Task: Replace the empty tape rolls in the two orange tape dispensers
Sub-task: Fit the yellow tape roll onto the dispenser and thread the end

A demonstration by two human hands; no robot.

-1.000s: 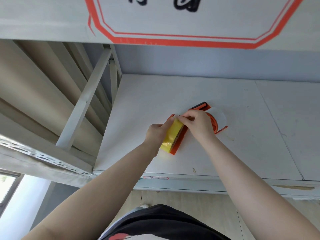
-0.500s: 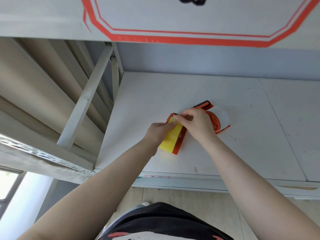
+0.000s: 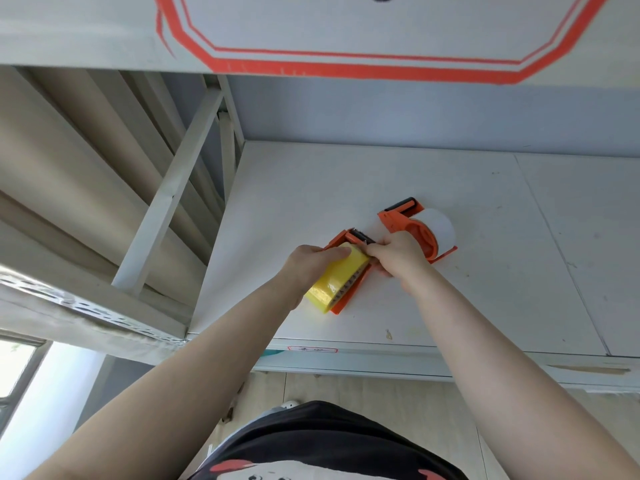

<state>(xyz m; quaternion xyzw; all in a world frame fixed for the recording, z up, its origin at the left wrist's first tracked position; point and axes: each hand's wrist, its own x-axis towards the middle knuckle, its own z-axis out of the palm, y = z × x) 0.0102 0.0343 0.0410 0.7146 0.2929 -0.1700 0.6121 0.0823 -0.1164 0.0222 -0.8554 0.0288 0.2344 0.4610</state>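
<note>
Two orange tape dispensers lie on the white shelf board (image 3: pixel 485 289). The near dispenser (image 3: pixel 349 292) carries a yellow tape roll (image 3: pixel 334 280). My left hand (image 3: pixel 311 265) grips that roll from the left, thumb across its top. My right hand (image 3: pixel 398 256) pinches at the dispenser's front end beside the black roller (image 3: pixel 362 236), fingers closed; whether a tape end is in them I cannot tell. The far dispenser (image 3: pixel 415 233) sits just behind my right hand and holds a white roll (image 3: pixel 438 226).
A white shelf frame with slanted braces (image 3: pixel 166 202) stands at the left. An upper shelf panel with orange tape lines (image 3: pixel 346 67) hangs overhead. The shelf's front edge (image 3: pixel 381 355) carries a small label. Bare board lies to the right.
The camera view shifted slightly. My right hand slid down and right off the far dispenser, which now shows fully. My left hand stays on the yellow roll.
</note>
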